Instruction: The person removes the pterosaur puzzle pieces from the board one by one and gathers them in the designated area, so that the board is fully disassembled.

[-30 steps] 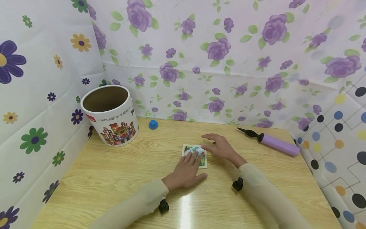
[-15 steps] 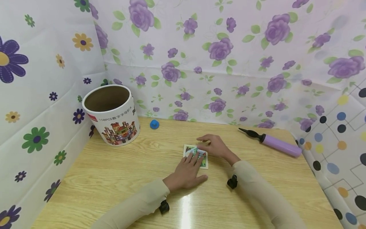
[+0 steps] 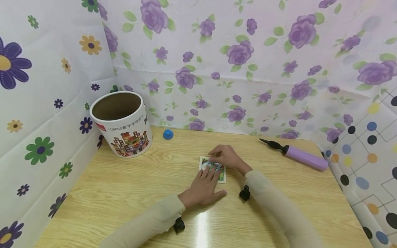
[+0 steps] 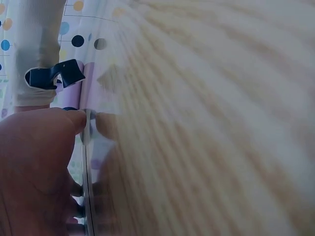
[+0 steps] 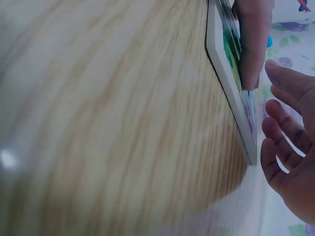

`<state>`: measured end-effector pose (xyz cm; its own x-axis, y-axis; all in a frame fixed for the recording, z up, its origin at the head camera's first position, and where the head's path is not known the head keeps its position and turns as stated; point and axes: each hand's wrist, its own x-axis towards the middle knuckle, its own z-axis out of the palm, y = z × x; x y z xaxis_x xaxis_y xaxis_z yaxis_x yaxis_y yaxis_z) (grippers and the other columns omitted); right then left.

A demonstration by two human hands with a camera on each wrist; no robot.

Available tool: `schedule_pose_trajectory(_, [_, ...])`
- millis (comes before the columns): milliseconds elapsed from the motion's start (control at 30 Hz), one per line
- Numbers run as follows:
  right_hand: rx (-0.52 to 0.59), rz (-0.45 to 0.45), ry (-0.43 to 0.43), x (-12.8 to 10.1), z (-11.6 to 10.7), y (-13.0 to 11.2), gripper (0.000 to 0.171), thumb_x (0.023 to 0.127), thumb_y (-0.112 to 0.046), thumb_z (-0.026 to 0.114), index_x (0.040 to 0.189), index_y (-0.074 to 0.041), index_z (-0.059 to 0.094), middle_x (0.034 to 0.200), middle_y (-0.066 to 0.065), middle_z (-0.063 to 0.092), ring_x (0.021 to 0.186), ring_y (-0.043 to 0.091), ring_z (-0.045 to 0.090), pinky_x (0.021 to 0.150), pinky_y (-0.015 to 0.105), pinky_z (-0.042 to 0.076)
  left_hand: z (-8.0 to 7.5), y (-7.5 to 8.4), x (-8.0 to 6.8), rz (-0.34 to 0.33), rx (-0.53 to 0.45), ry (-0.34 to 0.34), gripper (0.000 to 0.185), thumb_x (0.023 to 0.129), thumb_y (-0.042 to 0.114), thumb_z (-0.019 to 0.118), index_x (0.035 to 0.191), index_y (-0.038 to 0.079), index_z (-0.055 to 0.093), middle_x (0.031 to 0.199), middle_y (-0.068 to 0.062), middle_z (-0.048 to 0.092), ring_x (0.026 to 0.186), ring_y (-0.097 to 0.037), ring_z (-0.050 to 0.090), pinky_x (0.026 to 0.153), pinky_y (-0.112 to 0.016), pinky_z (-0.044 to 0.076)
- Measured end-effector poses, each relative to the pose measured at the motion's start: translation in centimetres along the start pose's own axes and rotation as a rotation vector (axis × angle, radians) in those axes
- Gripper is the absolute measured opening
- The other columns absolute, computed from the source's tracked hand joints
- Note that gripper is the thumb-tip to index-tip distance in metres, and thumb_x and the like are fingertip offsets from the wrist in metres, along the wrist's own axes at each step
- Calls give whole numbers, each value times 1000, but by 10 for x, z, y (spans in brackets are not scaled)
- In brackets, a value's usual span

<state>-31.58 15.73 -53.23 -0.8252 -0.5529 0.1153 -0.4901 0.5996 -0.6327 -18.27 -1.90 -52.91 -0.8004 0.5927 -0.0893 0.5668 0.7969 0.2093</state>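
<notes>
Picture board (image 3: 204,162): 1; hands (image 3: 202,189) at it: 2.

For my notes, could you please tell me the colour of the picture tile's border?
Off-white; the border shows best in the right wrist view.

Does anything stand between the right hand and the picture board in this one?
No loose object visibly stands between the right hand and the picture board. The left hand is the only partial obstruction: its fingers lie across the board's middle.
</notes>
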Motion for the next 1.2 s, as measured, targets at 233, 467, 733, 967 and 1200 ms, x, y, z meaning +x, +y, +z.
schedule_pose_trajectory(233, [-3, -49, -35, 8, 8, -5, 27, 92, -35, 78, 111, -17, 81, 100, -6, 73, 81, 7, 63, 72, 30, 55, 0, 1, -3, 14, 9, -4, 86, 104, 64, 35, 164, 5, 19, 169, -20, 18, 156, -38, 15, 121, -57, 24])
schedule_pose_trajectory(467, [31, 6, -68, 9, 11, -10, 26, 88, -36, 83, 107, -19, 82, 95, -7, 70, 81, 10, 62, 71, 31, 54, -2, 2, -3, 9, -6, -24, 87, 104, 64, 36, 164, 4, 15, 169, -19, 15, 157, -37, 11, 122, -57, 22])
schedule_pose_trajectory(733, [0, 24, -76, 14, 12, -11, 25, 86, -36, 85, 103, -18, 82, 94, -8, 70, 82, 8, 63, 73, 30, 54, -4, 3, -4, -2, 32, -24, 84, 105, 64, 34, 164, 6, 17, 170, -15, 15, 157, -35, 13, 122, -55, 24])
schedule_pose_trajectory(967, [-4, 24, -92, 15, 11, -14, 25, 86, -34, 85, 103, -16, 82, 92, -7, 70, 81, 7, 64, 73, 28, 56, -6, 3, -3, -8, 27, -31, 83, 105, 63, 34, 164, 6, 18, 170, -16, 15, 157, -35, 12, 122, -55, 24])
schedule_pose_trajectory(1200, [29, 52, -112, 14, 10, -17, 25, 87, -33, 84, 104, -14, 81, 96, -4, 71, 82, 9, 66, 74, 29, 56, -6, 5, -1, -27, -22, -29, 84, 104, 62, 38, 164, 6, 20, 169, -22, 14, 157, -36, 12, 121, -56, 23])
